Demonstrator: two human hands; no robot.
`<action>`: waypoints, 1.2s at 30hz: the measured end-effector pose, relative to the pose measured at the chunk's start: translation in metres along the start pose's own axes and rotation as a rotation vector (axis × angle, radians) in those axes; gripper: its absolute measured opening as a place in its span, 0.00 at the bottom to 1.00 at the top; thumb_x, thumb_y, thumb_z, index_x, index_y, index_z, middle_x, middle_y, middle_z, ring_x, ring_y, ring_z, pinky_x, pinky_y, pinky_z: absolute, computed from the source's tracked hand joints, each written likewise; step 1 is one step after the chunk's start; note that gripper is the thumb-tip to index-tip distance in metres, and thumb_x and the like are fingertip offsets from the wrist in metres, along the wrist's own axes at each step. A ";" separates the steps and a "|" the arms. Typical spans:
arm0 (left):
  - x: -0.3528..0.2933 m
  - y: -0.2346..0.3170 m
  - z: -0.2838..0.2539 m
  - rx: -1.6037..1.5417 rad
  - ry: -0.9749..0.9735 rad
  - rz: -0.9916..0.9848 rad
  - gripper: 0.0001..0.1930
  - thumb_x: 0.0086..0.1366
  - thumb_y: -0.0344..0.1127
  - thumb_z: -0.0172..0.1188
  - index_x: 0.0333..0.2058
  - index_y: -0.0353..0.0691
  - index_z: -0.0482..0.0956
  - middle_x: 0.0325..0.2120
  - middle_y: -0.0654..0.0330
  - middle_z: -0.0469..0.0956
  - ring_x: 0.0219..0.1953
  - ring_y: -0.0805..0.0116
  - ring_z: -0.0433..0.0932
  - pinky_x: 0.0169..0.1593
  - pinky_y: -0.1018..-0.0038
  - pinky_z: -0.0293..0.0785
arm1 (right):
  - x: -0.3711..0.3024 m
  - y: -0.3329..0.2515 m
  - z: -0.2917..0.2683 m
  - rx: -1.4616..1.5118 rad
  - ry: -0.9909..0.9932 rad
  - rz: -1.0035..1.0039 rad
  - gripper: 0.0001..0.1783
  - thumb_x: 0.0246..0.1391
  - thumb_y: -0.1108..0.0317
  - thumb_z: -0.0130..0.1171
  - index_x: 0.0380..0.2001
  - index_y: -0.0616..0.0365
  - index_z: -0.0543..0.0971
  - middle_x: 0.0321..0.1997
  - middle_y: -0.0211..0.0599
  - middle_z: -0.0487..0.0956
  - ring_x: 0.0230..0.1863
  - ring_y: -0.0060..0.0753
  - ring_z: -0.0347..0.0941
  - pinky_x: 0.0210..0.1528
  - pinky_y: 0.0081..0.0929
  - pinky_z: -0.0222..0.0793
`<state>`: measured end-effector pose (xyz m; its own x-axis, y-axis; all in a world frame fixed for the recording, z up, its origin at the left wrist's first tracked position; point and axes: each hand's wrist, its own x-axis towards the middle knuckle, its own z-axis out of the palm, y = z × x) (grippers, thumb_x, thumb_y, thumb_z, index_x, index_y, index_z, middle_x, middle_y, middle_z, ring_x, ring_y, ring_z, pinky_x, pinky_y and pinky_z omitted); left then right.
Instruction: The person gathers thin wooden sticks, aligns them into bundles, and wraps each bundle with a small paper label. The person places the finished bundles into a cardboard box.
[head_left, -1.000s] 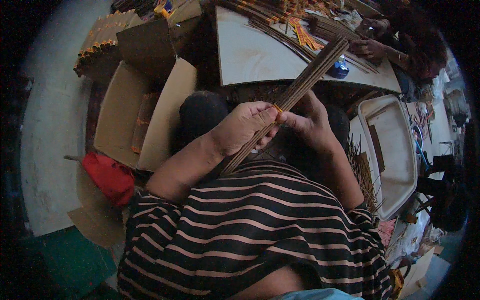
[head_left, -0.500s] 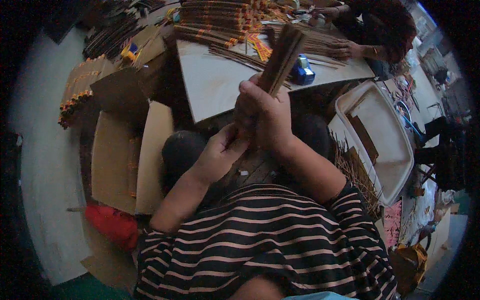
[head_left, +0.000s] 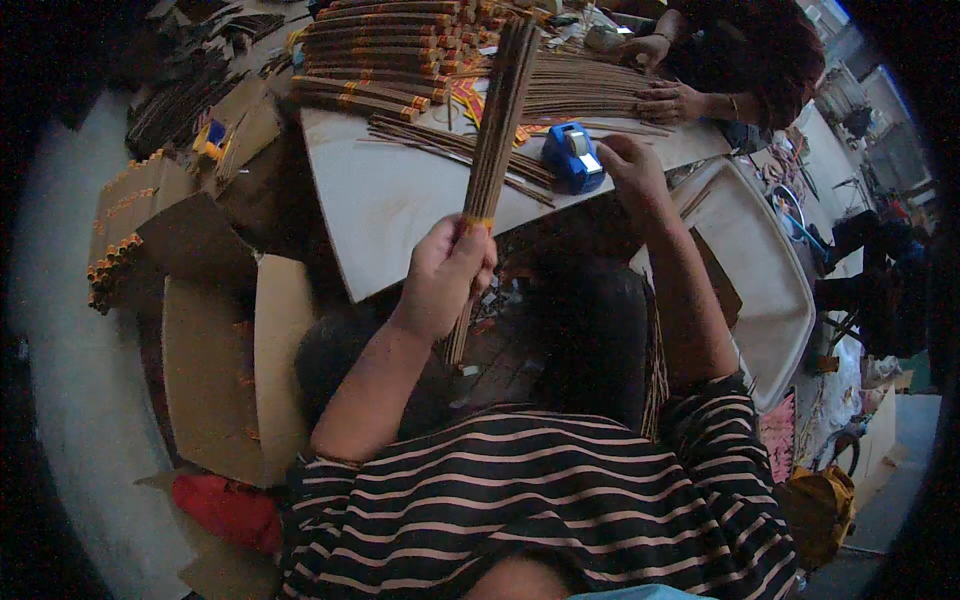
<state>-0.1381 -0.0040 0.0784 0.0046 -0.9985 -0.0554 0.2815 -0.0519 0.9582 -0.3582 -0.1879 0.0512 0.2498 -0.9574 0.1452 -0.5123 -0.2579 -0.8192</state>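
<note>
1. Brown, thin sticks make up the bundle, which the person holds at a tilt in front of the body, its upper part seen against the white table and its lower end below the fist.
2. The left hand grips it, fingers curled around the sticks and thumb pressed to them by a yellow-orange band.
3. The right hand is just beside a blue tape dispenser near the table's edge. Its fingers are bent; whether they touch the dispenser or pinch any tape, one cannot tell.
4. Banded bundles are stacked at the table's far left.
5. Across the table, a co-worker's hands rest at a spread of loose sticks.
6. An open cardboard box stands to the person's left, a white tub to the right.
</note>
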 end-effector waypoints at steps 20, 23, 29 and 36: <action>0.243 -0.063 0.026 -0.070 -0.209 -0.127 0.15 0.61 0.43 0.48 0.33 0.35 0.70 0.26 0.61 0.73 0.17 0.78 0.66 0.21 0.80 0.64 | 0.035 0.031 -0.003 0.526 -0.297 0.646 0.11 0.43 0.66 0.60 0.28 0.62 0.75 0.27 0.32 0.74 0.31 0.25 0.69 0.39 0.25 0.63; 0.243 -0.059 0.029 -0.027 -0.190 -0.115 0.15 0.61 0.43 0.48 0.34 0.35 0.69 0.28 0.60 0.73 0.17 0.78 0.66 0.20 0.80 0.63 | 0.029 0.027 -0.006 0.690 -0.221 0.627 0.10 0.43 0.66 0.59 0.28 0.60 0.74 0.28 0.32 0.74 0.32 0.26 0.69 0.39 0.26 0.63; 0.242 -0.060 0.030 0.005 -0.154 -0.123 0.15 0.62 0.44 0.47 0.35 0.35 0.68 0.30 0.60 0.74 0.16 0.79 0.65 0.20 0.82 0.63 | 0.003 0.019 -0.011 0.675 -0.183 0.624 0.08 0.44 0.66 0.58 0.27 0.57 0.74 0.26 0.30 0.73 0.28 0.23 0.67 0.33 0.20 0.63; 0.245 -0.064 0.030 0.000 -0.150 -0.102 0.17 0.62 0.45 0.48 0.36 0.34 0.68 0.30 0.60 0.75 0.15 0.81 0.65 0.18 0.84 0.62 | -0.018 0.040 0.001 0.878 -0.164 0.776 0.06 0.47 0.67 0.56 0.27 0.57 0.73 0.22 0.29 0.72 0.24 0.23 0.67 0.29 0.22 0.65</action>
<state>-0.1841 -0.2455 0.0122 -0.1674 -0.9797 -0.1102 0.2729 -0.1534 0.9497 -0.3825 -0.1808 0.0148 0.2561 -0.7739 -0.5792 0.1509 0.6239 -0.7668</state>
